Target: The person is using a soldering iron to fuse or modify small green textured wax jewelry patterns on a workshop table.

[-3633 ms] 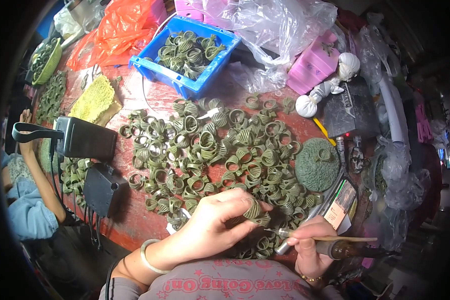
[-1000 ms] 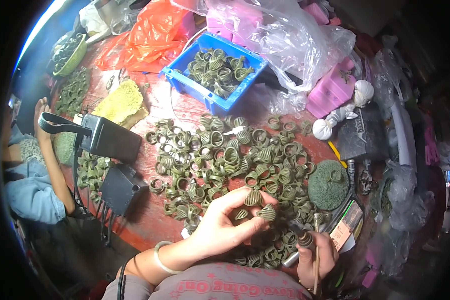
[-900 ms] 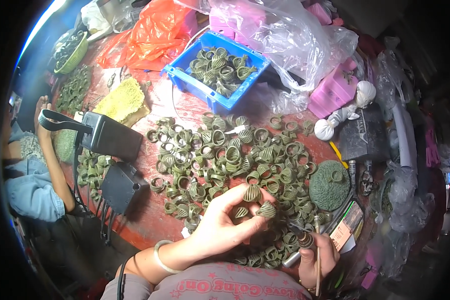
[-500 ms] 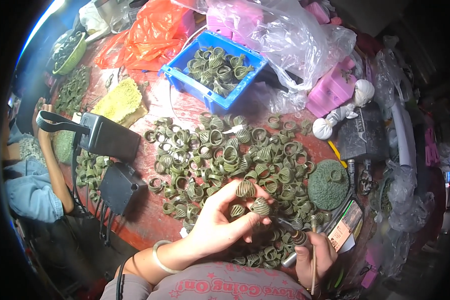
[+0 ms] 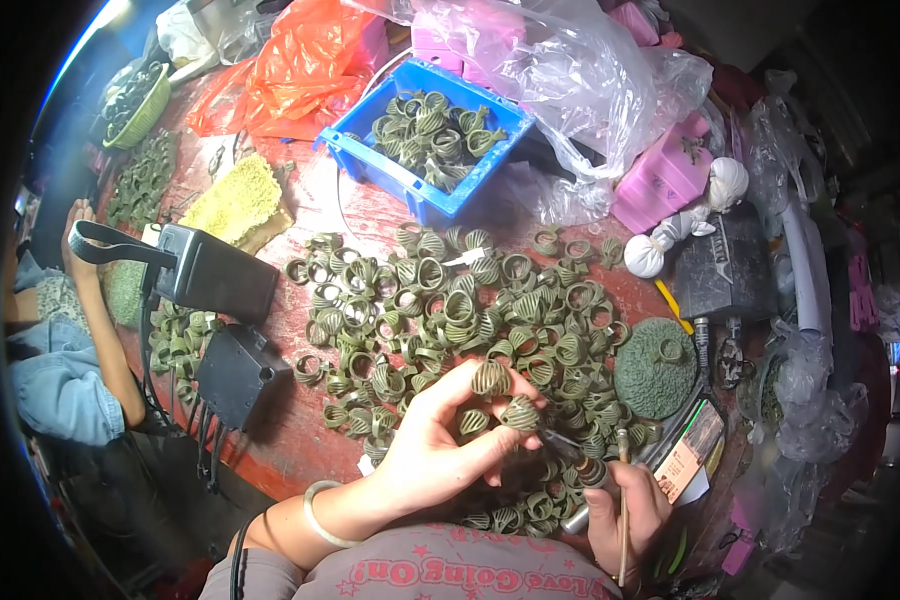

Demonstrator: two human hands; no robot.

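My left hand (image 5: 432,445) is closed on several dark green ribbed rings with domed tops. One ring (image 5: 519,413) sits at the fingertips; another ring (image 5: 491,379) stands on the fingers, and a third ring (image 5: 472,422) rests near the thumb. My right hand (image 5: 630,515) grips a pen-like handpiece (image 5: 593,472) with a dark collar and a thin tip. That tip points at the fingertip ring; whether they touch I cannot tell. A slender tan stick (image 5: 625,490) is also held upright in the right hand. Many similar loose rings (image 5: 460,305) lie spread beyond my hands.
A blue bin (image 5: 400,185) of rings stands at the back. Two black boxes (image 5: 220,275) with cables are left, near another person's arm (image 5: 105,340). Right are a round green pad (image 5: 658,370), a pink block (image 5: 665,175) and a dark grey block (image 5: 725,265).
The handpiece has shifted slightly up and left, its tip closer to the ring at my left fingertips. My left hand stays in place. The other person's hand at left has moved a little.
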